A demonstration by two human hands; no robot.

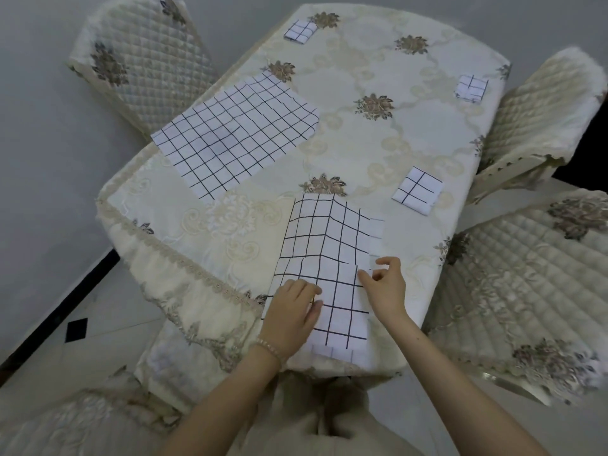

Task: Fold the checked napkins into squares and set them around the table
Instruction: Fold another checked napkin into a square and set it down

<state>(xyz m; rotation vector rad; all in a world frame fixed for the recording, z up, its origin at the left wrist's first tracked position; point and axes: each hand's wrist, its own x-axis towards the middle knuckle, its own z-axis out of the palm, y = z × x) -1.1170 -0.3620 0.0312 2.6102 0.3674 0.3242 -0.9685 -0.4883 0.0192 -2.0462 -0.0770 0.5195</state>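
— While the left hand (pixel 294 307) lies flat, fingers straight, on the half-folded white cotton napkin with black checks (pixel 329 255), what's the right hand (pixel 385 284) doing?

— Pinching its right edge, I think. The strip runs from the lower frame edge up to centre, between both hands.

— Elsewhere?

— Three small folded squares (pixel 417 190) upper right; one flat unfolded napkin (pixel 237 133) upper left on the cream embroidered tablecloth (pixel 378 136).

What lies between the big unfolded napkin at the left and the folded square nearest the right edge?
In the head view, only bare tablecloth separates the unfolded napkin from the folded square; a woven flower motif sits there.
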